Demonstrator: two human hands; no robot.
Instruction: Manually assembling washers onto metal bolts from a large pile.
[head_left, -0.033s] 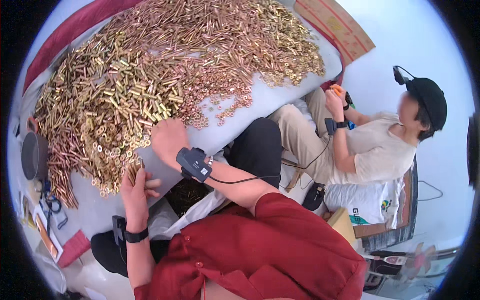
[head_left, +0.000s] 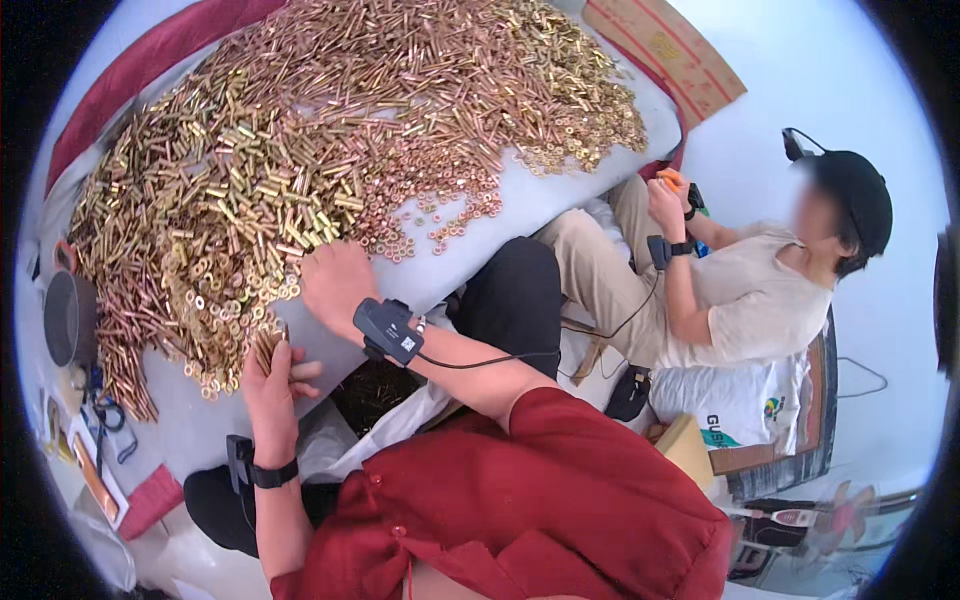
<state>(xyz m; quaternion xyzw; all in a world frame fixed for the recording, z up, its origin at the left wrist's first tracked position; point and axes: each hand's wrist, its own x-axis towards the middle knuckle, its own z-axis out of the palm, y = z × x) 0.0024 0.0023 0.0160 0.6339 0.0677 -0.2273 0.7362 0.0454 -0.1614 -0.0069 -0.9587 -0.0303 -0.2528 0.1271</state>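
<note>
Left hand closed around a small bundle of brass pins, long axes roughly upright in the picture, tips pointing away toward the heap. Just right of it, right hand palm-down with fingers curled at the heap's near edge, grip hidden, cannot tell what it holds. Judging by the mass beyond both hands, barely begun: one handful gathered, nearly all pins and washers left loose, unaligned. Farther right, a seated person's hands at an orange tool.
</note>
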